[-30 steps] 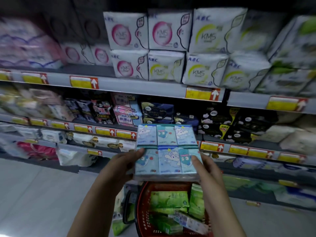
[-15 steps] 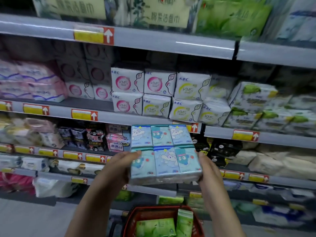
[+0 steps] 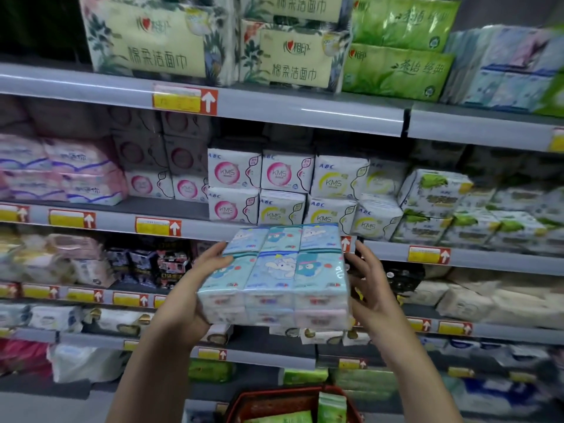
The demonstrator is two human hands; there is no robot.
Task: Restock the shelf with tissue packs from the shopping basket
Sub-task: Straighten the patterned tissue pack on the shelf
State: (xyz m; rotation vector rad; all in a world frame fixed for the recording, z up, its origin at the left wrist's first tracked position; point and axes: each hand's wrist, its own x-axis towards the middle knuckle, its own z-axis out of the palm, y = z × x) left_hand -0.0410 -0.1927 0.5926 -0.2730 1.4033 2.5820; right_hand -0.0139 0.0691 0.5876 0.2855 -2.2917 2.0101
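A blue and teal multi-pack of pocket tissues (image 3: 279, 273) with cartoon prints is held up in front of the shelves, between both hands. My left hand (image 3: 195, 288) grips its left side, thumb on top. My right hand (image 3: 370, 285) holds the right side with fingers spread along the edge. Below, the red shopping basket (image 3: 244, 403) shows at the bottom edge with green tissue packs (image 3: 331, 406) inside. On the top shelf (image 3: 305, 109) at the far right sit similar pale blue tissue packs (image 3: 506, 65).
Grey shelves with yellow price tags run across the view. Cream facial-towel packs (image 3: 155, 41) and green tissue packs (image 3: 396, 47) fill the top shelf. White KMS pad packs (image 3: 287, 175) stand right behind the held pack. The top shelf's far left looks dark.
The view has tilted upward, bringing the top shelf in and pushing the basket to the bottom edge. Both hands have raised the tissue pack, which now tilts its front face toward me.
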